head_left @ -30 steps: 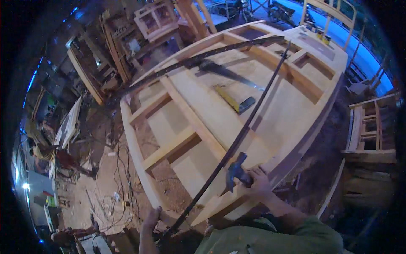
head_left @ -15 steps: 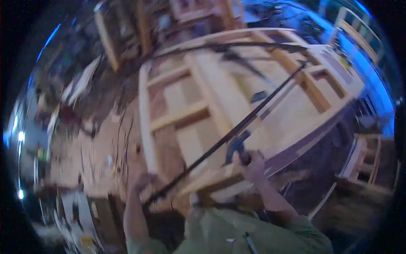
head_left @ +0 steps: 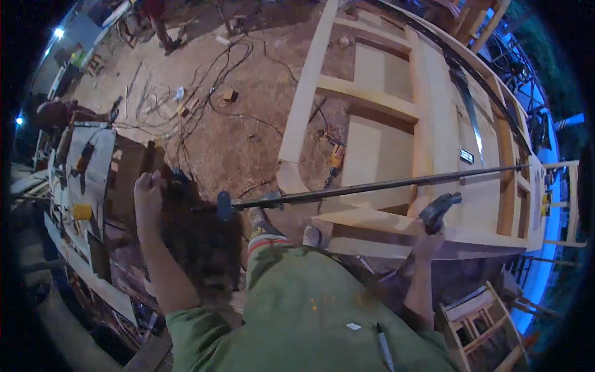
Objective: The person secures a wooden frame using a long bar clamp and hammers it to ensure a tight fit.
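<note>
My right hand (head_left: 426,243) grips a hammer (head_left: 439,212), its dark head raised over the near edge of a pale wooden frame (head_left: 365,218). A long dark bar clamp (head_left: 372,184) lies across the frame, its left end sticking out past the wood with a blue-grey jaw (head_left: 224,205) on it. My left hand (head_left: 149,189) is held up left of that end, apart from the bar. Its fingers are curled; whether anything is in them I cannot make out. A small black block (head_left: 467,155) rests on the frame's panel beyond the hammer.
An orange power tool (head_left: 335,159) lies on the dirt floor by the frame. Cables (head_left: 217,80) tangle across the ground. At left stands a bench (head_left: 87,161) with a yellow cup (head_left: 81,212). Another bar clamp (head_left: 446,46) spans the far side. A smaller wooden frame (head_left: 480,322) stands lower right.
The view has swung leftward, showing more floor and bench. My left hand now stands farther from the clamp's end. The hammer remains in my right hand, now clearly raised at the frame's near edge.
</note>
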A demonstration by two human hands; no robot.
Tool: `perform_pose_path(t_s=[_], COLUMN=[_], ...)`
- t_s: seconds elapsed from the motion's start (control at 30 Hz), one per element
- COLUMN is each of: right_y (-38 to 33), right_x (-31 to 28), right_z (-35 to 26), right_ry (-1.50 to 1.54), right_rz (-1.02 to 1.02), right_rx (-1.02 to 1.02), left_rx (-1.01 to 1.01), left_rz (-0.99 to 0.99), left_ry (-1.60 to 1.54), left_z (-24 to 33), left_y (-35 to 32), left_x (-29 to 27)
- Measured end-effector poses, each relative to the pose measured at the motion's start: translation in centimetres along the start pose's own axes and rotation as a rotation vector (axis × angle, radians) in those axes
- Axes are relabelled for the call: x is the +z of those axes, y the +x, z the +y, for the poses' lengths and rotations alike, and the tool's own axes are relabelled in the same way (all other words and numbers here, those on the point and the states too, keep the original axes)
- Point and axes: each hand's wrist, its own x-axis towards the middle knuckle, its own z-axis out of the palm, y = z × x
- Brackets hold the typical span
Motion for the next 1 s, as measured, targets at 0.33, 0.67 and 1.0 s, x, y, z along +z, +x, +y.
perform_pose_path(t_s=[0.33,0.67,1.0], right_y=[-0.4,0.7,-0.6], right_x=[1.3,3.6,0.1], right_z=[0.3,-3.0,0.7], right_ry=[-0.425,-0.773,-1.016], right_rz=[0.232,0.221,0.206], right_rx=[-0.154,0.107,-0.051], left_rx=[-0.416,-0.223,-0.503], left_rz=[-0.313,-1.536,-1.435], left_ry=[-0.147,-0.521,-0.559], left_z=[-11.4,-13.2,-7.3], left_y=[1.3,-1.2,6.4], left_x=[8.0,27.1,22.7])
